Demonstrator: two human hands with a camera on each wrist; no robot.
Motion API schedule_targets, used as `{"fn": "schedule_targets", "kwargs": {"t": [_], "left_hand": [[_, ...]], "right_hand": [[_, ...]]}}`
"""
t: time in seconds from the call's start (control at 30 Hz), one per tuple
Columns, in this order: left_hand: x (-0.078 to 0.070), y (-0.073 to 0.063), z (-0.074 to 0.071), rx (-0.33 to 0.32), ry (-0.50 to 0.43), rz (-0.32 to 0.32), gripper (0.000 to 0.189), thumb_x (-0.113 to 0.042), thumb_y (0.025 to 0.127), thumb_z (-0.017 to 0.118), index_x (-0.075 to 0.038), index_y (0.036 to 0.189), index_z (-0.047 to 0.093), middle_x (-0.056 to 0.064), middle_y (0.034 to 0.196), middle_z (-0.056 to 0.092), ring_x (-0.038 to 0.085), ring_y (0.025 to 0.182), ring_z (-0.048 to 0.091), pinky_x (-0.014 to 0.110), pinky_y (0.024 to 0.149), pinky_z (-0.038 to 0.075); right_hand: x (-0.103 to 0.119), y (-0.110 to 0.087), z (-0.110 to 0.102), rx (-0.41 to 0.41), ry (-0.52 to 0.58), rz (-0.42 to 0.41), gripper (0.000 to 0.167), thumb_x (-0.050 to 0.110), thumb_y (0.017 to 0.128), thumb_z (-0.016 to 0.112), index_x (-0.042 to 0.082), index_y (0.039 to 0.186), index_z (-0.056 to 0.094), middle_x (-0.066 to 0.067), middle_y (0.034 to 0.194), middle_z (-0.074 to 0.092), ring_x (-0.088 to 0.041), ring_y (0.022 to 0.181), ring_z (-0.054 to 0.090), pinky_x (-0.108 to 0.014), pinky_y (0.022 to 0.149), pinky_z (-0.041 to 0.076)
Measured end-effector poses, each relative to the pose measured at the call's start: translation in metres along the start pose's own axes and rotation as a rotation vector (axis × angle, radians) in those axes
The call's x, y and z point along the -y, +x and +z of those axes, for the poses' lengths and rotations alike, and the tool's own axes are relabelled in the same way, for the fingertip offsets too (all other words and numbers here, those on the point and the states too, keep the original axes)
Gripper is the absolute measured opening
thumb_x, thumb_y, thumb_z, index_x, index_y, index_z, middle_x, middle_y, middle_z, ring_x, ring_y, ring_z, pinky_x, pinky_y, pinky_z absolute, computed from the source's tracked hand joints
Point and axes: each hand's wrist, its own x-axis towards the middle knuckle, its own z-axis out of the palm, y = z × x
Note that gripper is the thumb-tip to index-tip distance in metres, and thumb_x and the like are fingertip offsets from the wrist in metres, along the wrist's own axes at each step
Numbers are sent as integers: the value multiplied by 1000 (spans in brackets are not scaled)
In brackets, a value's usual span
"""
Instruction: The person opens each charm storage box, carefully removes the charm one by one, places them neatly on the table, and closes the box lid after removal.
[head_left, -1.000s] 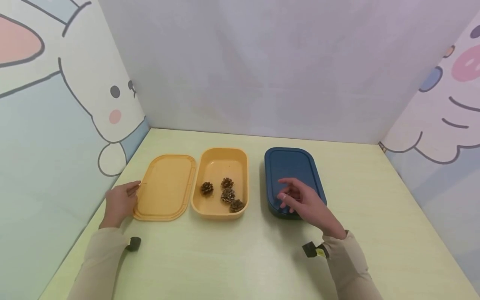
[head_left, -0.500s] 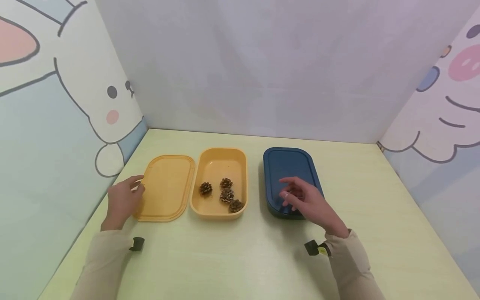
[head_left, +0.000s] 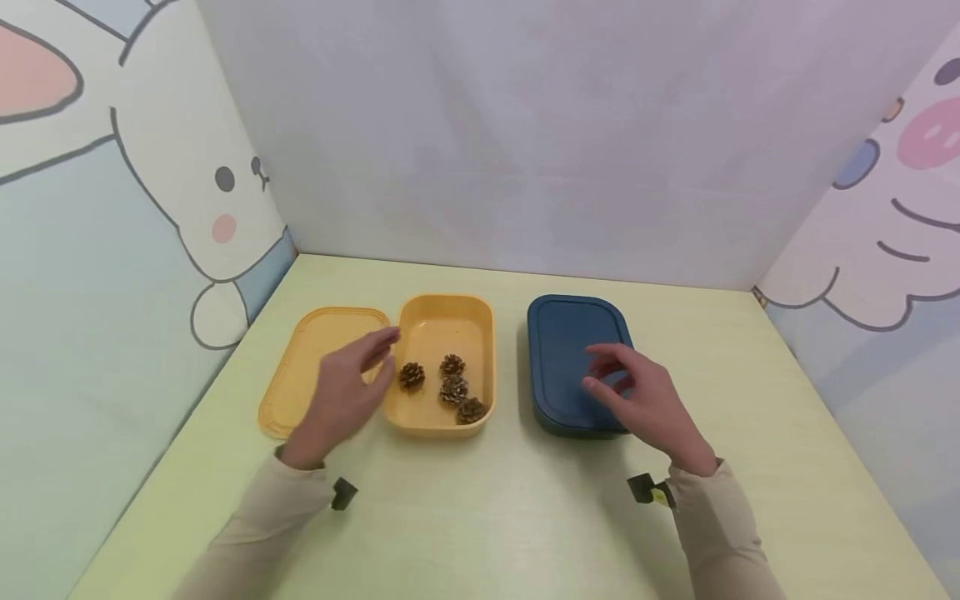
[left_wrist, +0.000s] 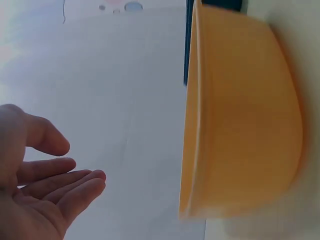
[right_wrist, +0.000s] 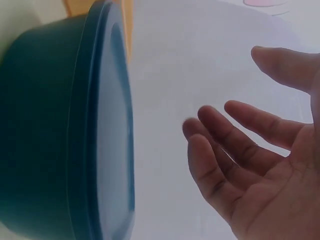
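The yellow box (head_left: 446,329) stands upright on the table (head_left: 480,517), in the middle of the three main things, with its top uncovered. This part of the work is done: the yellow lid (head_left: 300,358) is off and lies flat just to the left of the box. Inside, in the near half, four pinecones lie: one pinecone (head_left: 412,376) is by the left side, and the others make a loose line toward the near right corner. The blue box (head_left: 573,427) stands to the right, apart from the yellow one, and its blue lid (head_left: 570,333) is still on, so it seems that here nothing is done yet. What is in it, I cannot tell.

The left hand (head_left: 348,387) is in the air near the left rim of the yellow box, its fingers loosely bent, the thumb apart from them, with nothing in hold. The right hand (head_left: 645,400) is above the blue lid, also with relaxed fingers and wide thumb; it holds nothing and, in the right wrist view, does not touch the lid. As I judge, the work is at an early stage.
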Motion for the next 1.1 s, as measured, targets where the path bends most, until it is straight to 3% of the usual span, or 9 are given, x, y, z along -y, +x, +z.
{"fn": "schedule_targets", "kwargs": {"t": [0.17, 0.23, 0.27, 0.33, 0.43, 0.57, 0.67, 0.87, 1.1], "left_hand": [[-27, 3, 39, 100, -123, 68, 42, 2, 91, 64, 5, 133, 60, 22, 131, 67, 34, 115, 70, 37, 91, 59], [-36, 4, 53, 141, -147, 66, 45, 0, 91, 63, 6, 136, 58, 23, 135, 64, 32, 119, 68, 38, 94, 58], [-39, 4, 59, 166, -149, 57, 46, -2, 92, 63, 5, 137, 56, 22, 133, 65, 31, 113, 70, 38, 92, 60], [-48, 7, 71, 224, -154, 17, 50, -7, 93, 62, 4, 141, 53, 21, 136, 63, 31, 117, 68, 40, 96, 58], [-61, 11, 86, 344, -137, -72, 60, -17, 94, 64, -1, 148, 45, 20, 127, 66, 30, 114, 67, 43, 97, 56], [-76, 15, 105, 515, -135, -155, 74, -26, 95, 66, -4, 156, 31, 18, 145, 55, 32, 136, 53, 48, 111, 47], [-82, 15, 117, 589, -149, -170, 79, -27, 95, 67, -4, 158, 24, 15, 163, 34, 31, 149, 38, 48, 119, 38], [-84, 14, 133, 601, -151, -198, 83, -28, 93, 70, -3, 158, 26, 19, 166, 25, 31, 154, 28, 48, 122, 34], [-83, 15, 145, 592, -152, -215, 91, -28, 87, 76, -1, 158, 26, 23, 166, 23, 35, 154, 27, 48, 122, 34]], "right_hand": [[-5, -2, -3, -40, -68, -11, 48, 16, 90, 75, 5, 134, 59, -17, 124, 66, -28, 98, 65, -34, 76, 56], [-8, -3, -4, -29, -89, -1, 52, 17, 90, 76, 4, 137, 57, -20, 129, 62, -31, 96, 65, -42, 78, 55], [-10, -4, -4, -20, -101, 8, 55, 19, 90, 76, 3, 138, 55, -21, 132, 60, -33, 98, 64, -46, 80, 55], [-15, -6, -5, 6, -118, 34, 61, 21, 89, 77, 3, 141, 52, -23, 137, 54, -37, 108, 60, -54, 89, 53], [-23, -9, -5, 50, -138, 87, 70, 26, 88, 78, 2, 145, 46, -27, 145, 44, -43, 128, 47, -64, 102, 44], [-33, -13, -5, 96, -140, 156, 78, 32, 88, 78, 1, 149, 40, -32, 152, 32, -50, 138, 34, -70, 108, 36], [-37, -16, -4, 114, -142, 187, 80, 35, 88, 77, 1, 150, 38, -35, 153, 27, -53, 138, 33, -71, 108, 37], [-45, -18, -1, 135, -133, 207, 84, 37, 89, 77, 1, 151, 35, -36, 150, 30, -52, 135, 39, -69, 107, 39], [-50, -22, 1, 125, -130, 199, 84, 36, 89, 77, -1, 151, 34, -33, 148, 37, -49, 135, 41, -68, 108, 39]]}}
